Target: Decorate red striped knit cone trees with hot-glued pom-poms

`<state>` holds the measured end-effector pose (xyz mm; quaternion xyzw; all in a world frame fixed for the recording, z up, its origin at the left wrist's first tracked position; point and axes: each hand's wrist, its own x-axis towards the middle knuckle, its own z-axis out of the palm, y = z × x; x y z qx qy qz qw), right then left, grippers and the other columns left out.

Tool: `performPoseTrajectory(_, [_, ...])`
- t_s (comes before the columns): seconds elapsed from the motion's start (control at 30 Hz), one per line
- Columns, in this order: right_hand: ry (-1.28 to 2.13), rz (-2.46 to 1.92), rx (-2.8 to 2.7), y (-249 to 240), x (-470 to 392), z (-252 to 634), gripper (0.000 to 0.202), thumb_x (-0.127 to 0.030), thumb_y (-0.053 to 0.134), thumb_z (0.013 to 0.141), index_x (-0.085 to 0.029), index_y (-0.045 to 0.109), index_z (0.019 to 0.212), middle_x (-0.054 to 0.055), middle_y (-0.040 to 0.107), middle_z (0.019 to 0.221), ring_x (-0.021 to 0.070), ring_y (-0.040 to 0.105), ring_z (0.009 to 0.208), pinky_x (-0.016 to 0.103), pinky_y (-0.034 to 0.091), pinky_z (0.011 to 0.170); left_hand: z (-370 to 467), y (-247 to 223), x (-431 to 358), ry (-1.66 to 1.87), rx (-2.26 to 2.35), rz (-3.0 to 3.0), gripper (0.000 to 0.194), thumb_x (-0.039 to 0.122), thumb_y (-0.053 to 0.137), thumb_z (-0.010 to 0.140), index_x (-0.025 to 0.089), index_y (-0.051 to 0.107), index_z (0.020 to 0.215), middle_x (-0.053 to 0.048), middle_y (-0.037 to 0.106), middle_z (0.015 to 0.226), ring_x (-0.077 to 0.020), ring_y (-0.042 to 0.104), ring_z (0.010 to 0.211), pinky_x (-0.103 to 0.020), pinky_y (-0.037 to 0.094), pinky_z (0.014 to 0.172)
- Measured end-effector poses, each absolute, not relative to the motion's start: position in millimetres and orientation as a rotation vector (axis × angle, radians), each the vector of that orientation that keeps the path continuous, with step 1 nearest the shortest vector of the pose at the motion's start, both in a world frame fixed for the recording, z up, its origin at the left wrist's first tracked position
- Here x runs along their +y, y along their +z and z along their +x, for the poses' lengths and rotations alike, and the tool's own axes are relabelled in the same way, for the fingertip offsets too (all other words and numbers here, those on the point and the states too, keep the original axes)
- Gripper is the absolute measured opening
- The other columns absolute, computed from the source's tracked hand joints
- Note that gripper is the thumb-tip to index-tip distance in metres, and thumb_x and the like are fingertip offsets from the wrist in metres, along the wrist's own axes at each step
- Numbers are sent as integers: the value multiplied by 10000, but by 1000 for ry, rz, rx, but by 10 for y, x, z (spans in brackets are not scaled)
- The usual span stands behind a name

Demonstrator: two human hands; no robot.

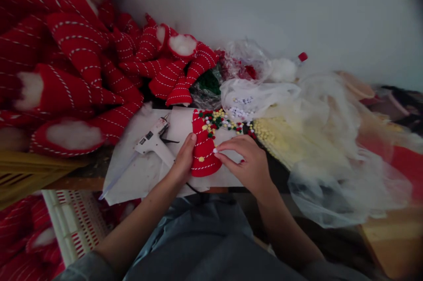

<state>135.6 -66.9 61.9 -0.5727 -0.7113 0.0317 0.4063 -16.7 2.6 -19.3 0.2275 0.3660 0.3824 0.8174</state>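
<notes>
My left hand point(185, 154) is closed on the side of a red stuffed cone point(205, 157) with white twisted stripes, its wide end toward me. A few yellow pompoms sit on the cone's cloth. Between the thumb and forefinger of my right hand point(249, 160) is a small white pompom point(215, 150), right at the cone's right edge. Just beyond lies a scatter of red, green, yellow and white pompoms point(220, 120). To the left of the cone a white glue gun point(153, 140) rests on its side, a clear glue stick point(117, 175) reaching out of its back.
Red striped stuffed cones point(72, 52) are heaped at the left. Plastic bags point(330, 127), one with yellow pompoms point(272, 138), cover the right side. White paper point(132, 179) lies under the glue gun. A white plastic basket point(71, 223) of red cones stands below the table edge.
</notes>
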Motion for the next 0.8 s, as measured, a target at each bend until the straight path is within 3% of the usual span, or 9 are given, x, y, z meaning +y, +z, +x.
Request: performPoseTrajectory(0.8, [12, -1456, -1856, 311, -581, 1362, 92, -266, 813, 892, -349, 851, 893, -13, 792, 844, 210, 617, 867, 394, 521, 839, -188, -147, 25, 823, 816, 501, 523, 588, 728, 847, 192, 681, 1185, -94, 807, 1084, -308, 757, 1064, -411, 610, 900])
